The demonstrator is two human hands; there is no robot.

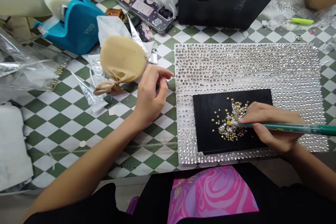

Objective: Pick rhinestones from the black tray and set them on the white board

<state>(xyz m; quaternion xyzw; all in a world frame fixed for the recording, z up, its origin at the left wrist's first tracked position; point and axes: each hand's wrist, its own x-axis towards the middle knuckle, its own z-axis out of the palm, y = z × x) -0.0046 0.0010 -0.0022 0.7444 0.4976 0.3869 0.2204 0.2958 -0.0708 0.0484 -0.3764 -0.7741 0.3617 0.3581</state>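
While the right hand [273, 126] pinches a green pick pencil [286, 127], tip on loose gold and clear rhinestones [232, 122] atop a black board [210, 126], the left hand [149, 94] sits open, fingers loosely curled, beside a tan knotted pouch [122, 58] on the tabletop [78, 119].

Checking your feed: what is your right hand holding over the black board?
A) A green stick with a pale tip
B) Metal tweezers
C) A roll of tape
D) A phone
A. The right hand grips the green stick, its pale tip at the gold and clear rhinestones on the black board.
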